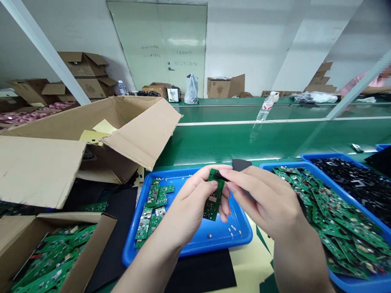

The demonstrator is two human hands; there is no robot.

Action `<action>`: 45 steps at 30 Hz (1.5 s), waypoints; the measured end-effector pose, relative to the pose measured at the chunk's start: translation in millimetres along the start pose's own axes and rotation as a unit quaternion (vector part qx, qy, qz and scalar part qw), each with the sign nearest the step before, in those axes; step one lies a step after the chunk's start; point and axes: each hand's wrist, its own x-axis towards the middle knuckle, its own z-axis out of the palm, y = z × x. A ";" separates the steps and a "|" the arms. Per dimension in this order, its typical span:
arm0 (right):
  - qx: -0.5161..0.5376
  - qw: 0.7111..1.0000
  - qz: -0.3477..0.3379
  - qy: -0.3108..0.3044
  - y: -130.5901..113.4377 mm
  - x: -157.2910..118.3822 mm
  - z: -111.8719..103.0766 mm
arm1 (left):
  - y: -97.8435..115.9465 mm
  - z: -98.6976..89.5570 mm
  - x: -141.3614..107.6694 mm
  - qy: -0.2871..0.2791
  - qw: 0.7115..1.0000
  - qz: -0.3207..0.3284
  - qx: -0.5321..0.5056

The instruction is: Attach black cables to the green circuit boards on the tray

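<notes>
My left hand [195, 191] grips a green circuit board [213, 201] by its edges, tilted upright above a blue tray [189, 249]. The fingers of my right hand [259, 195] pinch a small black part [219, 175] against the board's upper end. What kind of part it is, I cannot make out. Below, several green boards [154, 209] lie in the left half of the tray, with tiny pale pieces [232, 231] scattered at its right.
At right stand a blue tray of piled circuit boards [342, 219] and another of black parts [351, 183]. Left are a large open carton [146, 134] and a smaller box of boards [100, 240]. A water bottle [266, 108] stands behind; a person's pink sleeve [354, 83] shows far right.
</notes>
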 end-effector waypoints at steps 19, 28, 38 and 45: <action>-0.001 1.000 0.018 -0.013 3.9 0.2 -1.0 | -2.1 -0.3 2.5 0.007 0.999 0.026 0.044; -0.040 0.999 0.023 0.019 7.0 -0.7 -1.4 | 0.7 5.4 0.8 0.032 0.992 0.040 0.117; -0.063 0.998 0.021 0.010 10.2 0.3 -1.1 | 2.6 3.5 -0.7 0.031 0.979 0.033 0.198; -0.068 0.997 -0.006 0.030 12.1 2.2 1.7 | 4.6 2.6 -2.2 0.016 0.961 0.031 0.274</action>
